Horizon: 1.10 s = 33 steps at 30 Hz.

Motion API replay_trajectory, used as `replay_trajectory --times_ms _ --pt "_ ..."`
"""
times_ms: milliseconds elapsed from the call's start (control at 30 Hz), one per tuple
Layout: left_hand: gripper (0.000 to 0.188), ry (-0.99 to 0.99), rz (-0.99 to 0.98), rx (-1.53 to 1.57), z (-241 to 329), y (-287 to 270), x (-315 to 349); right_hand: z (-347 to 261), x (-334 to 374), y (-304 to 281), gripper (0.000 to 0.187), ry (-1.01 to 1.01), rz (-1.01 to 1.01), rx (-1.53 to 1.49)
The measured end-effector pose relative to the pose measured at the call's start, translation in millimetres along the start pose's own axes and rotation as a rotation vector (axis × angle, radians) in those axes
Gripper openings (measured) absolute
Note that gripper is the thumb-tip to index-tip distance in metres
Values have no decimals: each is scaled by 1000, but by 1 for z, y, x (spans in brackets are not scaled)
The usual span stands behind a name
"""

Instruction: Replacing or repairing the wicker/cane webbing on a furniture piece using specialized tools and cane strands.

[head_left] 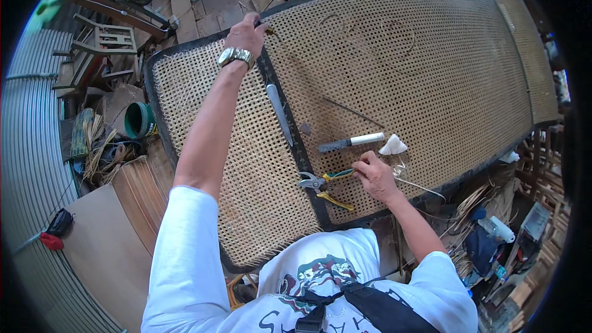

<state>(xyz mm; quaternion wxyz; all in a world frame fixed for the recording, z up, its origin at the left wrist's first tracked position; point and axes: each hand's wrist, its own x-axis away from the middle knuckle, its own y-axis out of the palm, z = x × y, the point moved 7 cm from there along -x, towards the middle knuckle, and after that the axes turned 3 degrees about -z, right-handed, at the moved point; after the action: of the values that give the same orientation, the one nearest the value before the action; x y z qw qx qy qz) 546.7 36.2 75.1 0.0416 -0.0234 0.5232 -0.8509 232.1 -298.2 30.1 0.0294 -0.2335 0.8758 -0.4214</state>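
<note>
A long woven cane panel (468, 55) in a dark wooden frame lies before me, with a dark crossbar (298, 154) dividing it. My right hand (375, 177) pinches one handle of the yellow-and-green pruning shears (315, 183), whose jaws rest by the crossbar. At the crossbar's far end is my left hand (245, 38), its fingers closed around something small and dark that I cannot make out. A pointed grey blade (280, 111) lies along the crossbar. Beyond the shears lie a white-handled tool with a dark blade (366, 139), a white crumpled piece (393, 145) and a thin dark strip (353, 111).
A green bucket (139, 120) and loose cane strips (94, 132) are on the floor at left, near wooden chair parts (102, 46). Corrugated metal sheeting (31, 179) lines the left side. Bottles and bags (484, 243) crowd the lower right, beside stacked wooden frames (549, 209).
</note>
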Motion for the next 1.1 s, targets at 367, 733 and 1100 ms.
replay_trajectory --times_ms 367,733,1100 --pt "45 -342 -461 -5 -19 81 206 7 -8 -2 31 49 -64 -11" --pt "22 -452 -234 65 -12 114 224 0 -2 -5 19 76 -46 -20" --pt "23 -340 -419 72 -10 123 208 11 4 4 23 61 52 -34"
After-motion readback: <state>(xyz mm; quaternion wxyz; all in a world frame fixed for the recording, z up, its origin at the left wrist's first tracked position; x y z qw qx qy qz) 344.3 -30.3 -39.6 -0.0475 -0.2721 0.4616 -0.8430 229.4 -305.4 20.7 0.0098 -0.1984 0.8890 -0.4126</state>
